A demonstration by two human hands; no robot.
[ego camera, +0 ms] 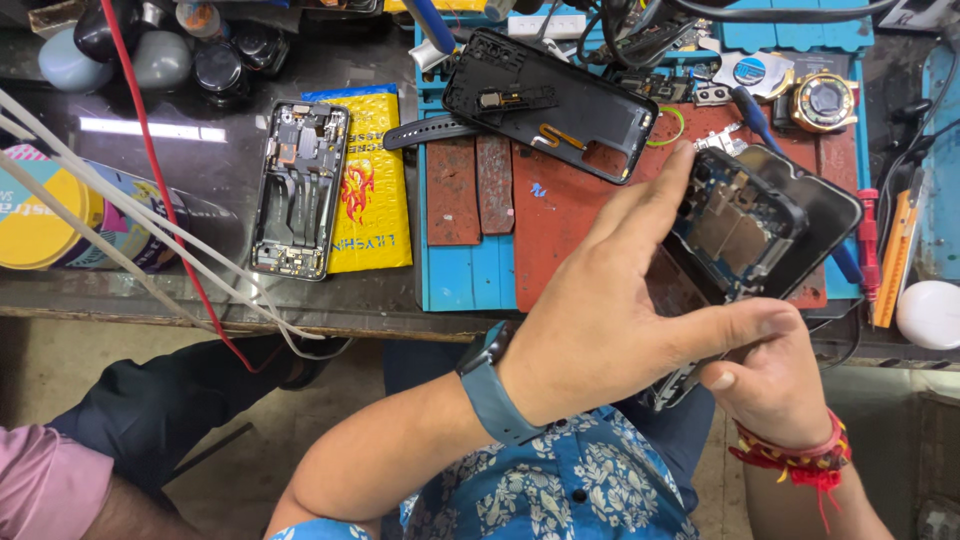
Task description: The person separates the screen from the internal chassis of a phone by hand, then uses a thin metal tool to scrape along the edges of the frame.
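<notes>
An opened dark phone (752,228), its circuit boards and shields showing, is held between both hands above the bench's front edge. My left hand (620,310), with a blue-grey watch on the wrist, lies over its lower half, the index finger stretched up along its left side and the thumb across the bottom. My right hand (770,380), with red threads on the wrist, grips the phone's lower end from beneath. A black phone back cover (590,105) with a small orange cable lies on the red mat (560,210) just beyond.
A second opened phone (300,190) lies to the left beside a yellow pouch (375,190). A colourful can (60,215), bottles, red and white wires sit far left. Screwdrivers, an orange tool (893,260), a gold round part (822,100) and a white case (930,313) crowd the right. Another person's pink sleeve (45,480) is at bottom left.
</notes>
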